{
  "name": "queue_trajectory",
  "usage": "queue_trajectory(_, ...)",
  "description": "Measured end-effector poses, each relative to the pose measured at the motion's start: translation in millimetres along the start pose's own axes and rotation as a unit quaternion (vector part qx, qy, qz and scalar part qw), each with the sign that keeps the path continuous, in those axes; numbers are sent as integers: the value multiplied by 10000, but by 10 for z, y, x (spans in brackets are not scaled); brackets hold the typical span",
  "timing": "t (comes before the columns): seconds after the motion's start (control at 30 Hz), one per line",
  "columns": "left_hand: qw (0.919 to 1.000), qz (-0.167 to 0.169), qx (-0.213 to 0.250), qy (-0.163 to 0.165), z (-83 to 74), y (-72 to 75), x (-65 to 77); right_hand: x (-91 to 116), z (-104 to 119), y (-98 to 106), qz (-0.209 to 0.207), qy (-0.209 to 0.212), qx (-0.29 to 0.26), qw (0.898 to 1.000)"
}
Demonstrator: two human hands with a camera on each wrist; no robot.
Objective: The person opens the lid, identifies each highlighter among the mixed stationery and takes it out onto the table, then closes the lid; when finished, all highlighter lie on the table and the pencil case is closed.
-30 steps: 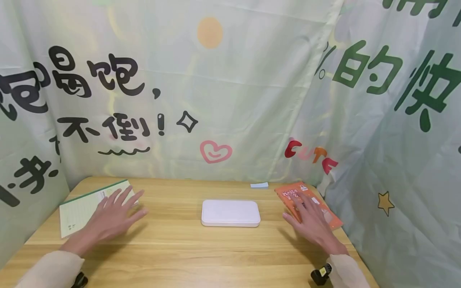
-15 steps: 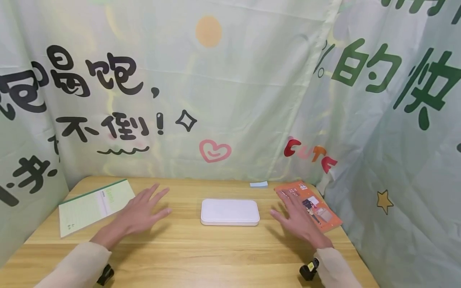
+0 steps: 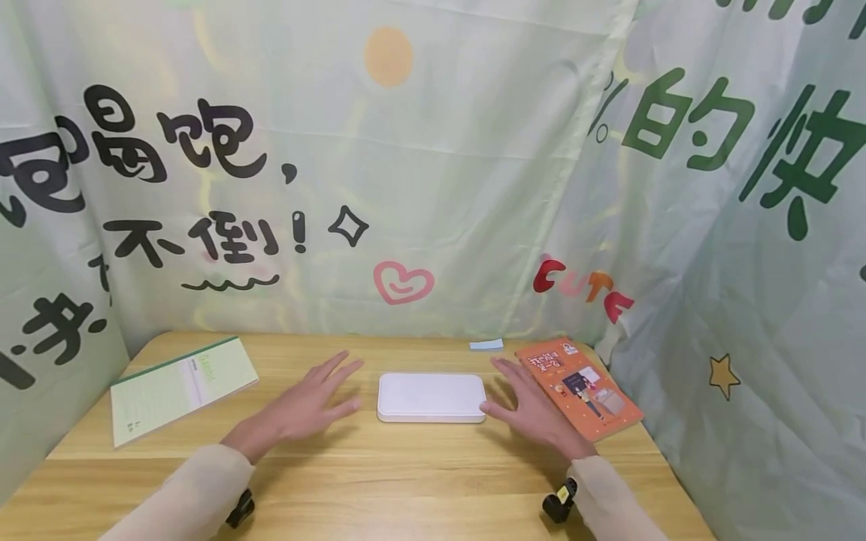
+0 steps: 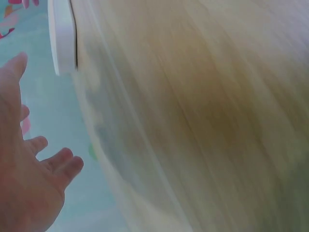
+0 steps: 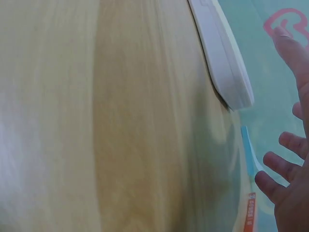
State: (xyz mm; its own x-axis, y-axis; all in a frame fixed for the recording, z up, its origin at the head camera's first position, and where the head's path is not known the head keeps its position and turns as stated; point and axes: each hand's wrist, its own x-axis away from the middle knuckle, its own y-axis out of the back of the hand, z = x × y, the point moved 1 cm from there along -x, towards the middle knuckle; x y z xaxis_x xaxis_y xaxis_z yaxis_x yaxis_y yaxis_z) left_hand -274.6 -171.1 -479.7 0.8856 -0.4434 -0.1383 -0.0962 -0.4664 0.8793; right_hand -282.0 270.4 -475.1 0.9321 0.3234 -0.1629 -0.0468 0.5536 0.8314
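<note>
A white flat box with rounded corners (image 3: pixel 431 397) lies in the middle of the wooden table; the left wrist view shows one end of the box (image 4: pixel 63 38), the right wrist view its other end (image 5: pixel 224 58). To its left, my left hand (image 3: pixel 304 402) hovers above the table with fingers spread, holding nothing. My right hand (image 3: pixel 531 406) is at the box's right end, fingers extended, its thumb tip overlapping the box's edge in the head view. Both palms face inward, as the left hand (image 4: pixel 29 179) and right hand (image 5: pixel 292 179) show in the wrist views.
A pale green notepad (image 3: pixel 183 391) lies at the table's left, an orange booklet (image 3: pixel 582 391) at its right, close beside my right hand. A small light-blue slip (image 3: pixel 486 346) is near the back edge. Printed cloth curtains (image 3: pixel 460 188) enclose the back and sides of the table (image 3: pixel 379 481).
Both hands have moved inward toward the white box, the left from over the notepad and the right from over the orange booklet. The box has stayed in place.
</note>
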Motion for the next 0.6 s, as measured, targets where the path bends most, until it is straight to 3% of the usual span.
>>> queue_trajectory(0.33, 9962, 548, 652, -186, -202, -148, -168, -49, -8, -132, 264, 134, -192, 9994)
queue_trajectory(0.6, 9923, 862, 814, -346, -264, -252, -253, -79, -6, -181, 447, 283, -279, 9982)
